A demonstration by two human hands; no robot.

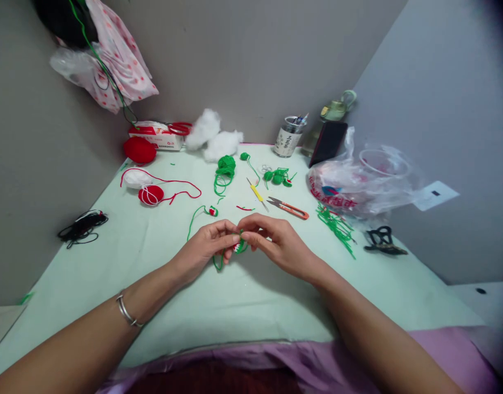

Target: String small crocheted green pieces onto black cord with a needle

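A small crocheted piece (pixel 237 248) in green, white and red is pinched between my two hands over the middle of the table. My left hand (pixel 212 241) grips it from the left, thumb and fingertips together. From the other side, my right hand (pixel 276 238) meets it with thumb and forefinger closed near its top; whether that pinch is on the piece or on a yarn strand is hidden. Green yarn (pixel 218 265) loops below my left fingers. Just beyond lies a second small crocheted piece (pixel 212 211) with a green tail.
Behind my hands lie a yellow crochet hook (pixel 256 192) and orange thread snips (pixel 290 208). Red yarn balls (pixel 140 150), a green yarn ball (pixel 226 165) and white stuffing (pixel 222 145) sit farther back. At right are a plastic bag (pixel 358 180), green yarn strands (pixel 335 227) and a black claw clip (pixel 385 241).
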